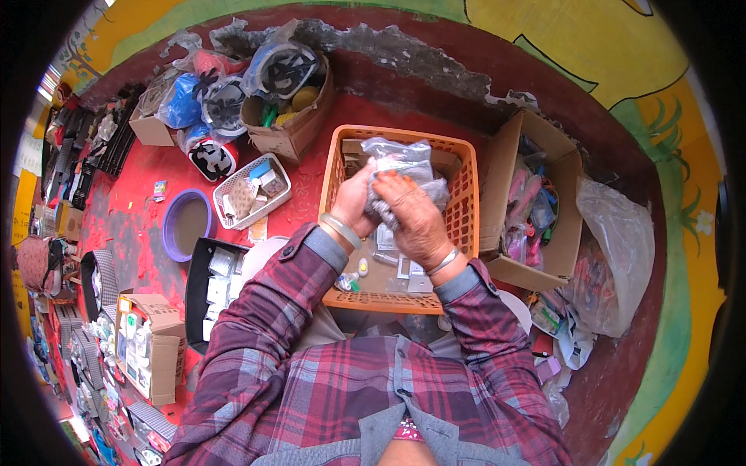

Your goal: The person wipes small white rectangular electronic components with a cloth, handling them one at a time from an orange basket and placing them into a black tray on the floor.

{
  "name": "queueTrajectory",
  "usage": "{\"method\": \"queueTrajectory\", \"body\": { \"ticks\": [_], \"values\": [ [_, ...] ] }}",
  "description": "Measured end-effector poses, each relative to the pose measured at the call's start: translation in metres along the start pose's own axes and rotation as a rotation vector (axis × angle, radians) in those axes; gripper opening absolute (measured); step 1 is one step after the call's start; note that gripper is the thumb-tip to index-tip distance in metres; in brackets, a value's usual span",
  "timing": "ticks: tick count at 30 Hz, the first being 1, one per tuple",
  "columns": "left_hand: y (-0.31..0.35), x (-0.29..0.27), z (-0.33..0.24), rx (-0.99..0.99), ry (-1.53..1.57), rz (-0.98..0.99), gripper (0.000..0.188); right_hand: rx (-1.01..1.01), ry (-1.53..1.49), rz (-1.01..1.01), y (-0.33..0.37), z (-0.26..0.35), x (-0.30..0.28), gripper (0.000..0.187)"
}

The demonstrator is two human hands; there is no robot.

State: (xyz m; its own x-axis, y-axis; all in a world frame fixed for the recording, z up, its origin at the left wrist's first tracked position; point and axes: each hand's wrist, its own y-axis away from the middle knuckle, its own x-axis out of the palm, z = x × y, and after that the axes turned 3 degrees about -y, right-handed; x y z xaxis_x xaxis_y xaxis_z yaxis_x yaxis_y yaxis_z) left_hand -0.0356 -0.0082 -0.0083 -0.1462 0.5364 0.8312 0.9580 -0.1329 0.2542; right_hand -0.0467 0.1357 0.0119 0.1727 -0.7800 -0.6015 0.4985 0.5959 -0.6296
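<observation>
Over an orange plastic basket [336,167], a crumpled grey bundle [400,157] is between my two hands; its upper part looks like clear plastic wrap, and I cannot make out what is inside. My left hand [356,200] grips the bundle's left side, its fingers partly hidden behind it. Across the bundle's front lies my right hand [417,217], fingers bent over it and pressed against it. Below my hands, the basket holds small white and silvery pieces [412,272] on a brown cardboard lining [377,281].
An open cardboard box [536,268] of colourful goods stands right of the basket, beside clear plastic bags [618,248]. To the left are a white basket [255,216], a purple basin [186,225] and a black tray [196,291]. Another filled carton [284,140] stands behind.
</observation>
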Motion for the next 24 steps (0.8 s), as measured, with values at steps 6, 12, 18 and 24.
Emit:
{"method": "queueTrajectory", "body": {
  "ticks": [6, 12, 18, 24],
  "values": [
    [0.003, 0.011, 0.014, -0.013, -0.025, 0.098, 0.041, 0.169, 0.092, -0.206, -0.004, -0.032, -0.021, 0.052],
    [0.0, 0.019, 0.0, 0.068, 0.077, 0.097, 0.049, 0.767, -0.697, -0.63, 0.011, -0.074, -0.051, 0.026],
    [0.001, 0.011, 0.006, 0.047, 0.021, 0.09, 0.037, 0.773, -1.234, -0.666, -0.002, -0.045, -0.047, 0.029],
    [-0.005, 0.005, 0.006, 0.126, -0.018, -0.046, 0.032, 0.693, -1.179, -0.317, -0.004, -0.017, -0.019, 0.042]
  ]
}}
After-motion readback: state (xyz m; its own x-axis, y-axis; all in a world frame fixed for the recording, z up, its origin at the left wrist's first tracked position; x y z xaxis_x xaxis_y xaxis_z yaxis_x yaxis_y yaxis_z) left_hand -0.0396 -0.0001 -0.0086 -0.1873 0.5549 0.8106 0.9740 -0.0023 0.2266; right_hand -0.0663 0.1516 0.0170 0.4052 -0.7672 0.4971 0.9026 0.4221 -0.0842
